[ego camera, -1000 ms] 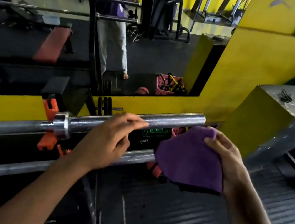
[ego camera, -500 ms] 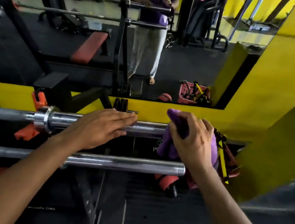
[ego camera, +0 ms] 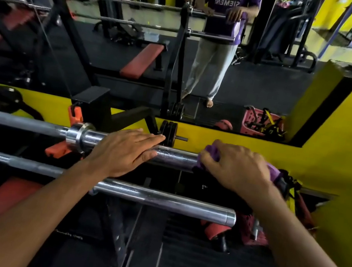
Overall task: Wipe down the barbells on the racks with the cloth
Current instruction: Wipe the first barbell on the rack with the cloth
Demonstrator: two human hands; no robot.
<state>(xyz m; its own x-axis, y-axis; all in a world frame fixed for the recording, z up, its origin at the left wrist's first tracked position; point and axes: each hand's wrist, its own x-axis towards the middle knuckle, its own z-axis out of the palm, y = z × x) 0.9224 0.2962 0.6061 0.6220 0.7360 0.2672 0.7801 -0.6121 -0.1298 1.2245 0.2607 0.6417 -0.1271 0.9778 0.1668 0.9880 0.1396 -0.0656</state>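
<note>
Two chrome barbells lie level, running left to right: the upper barbell (ego camera: pixel 176 155) on the rack and the lower barbell (ego camera: pixel 159 198) nearer the camera. The left hand (ego camera: pixel 124 151) rests flat, fingers straight, on the upper sleeve. The right hand (ego camera: pixel 238 167) curls round the one purple cloth (ego camera: pixel 210 152) at that sleeve's right end.

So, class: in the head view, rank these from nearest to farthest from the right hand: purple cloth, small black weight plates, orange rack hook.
1. purple cloth, under the right hand
2. small black weight plates, to its left against the wall
3. orange rack hook, farther left
</note>
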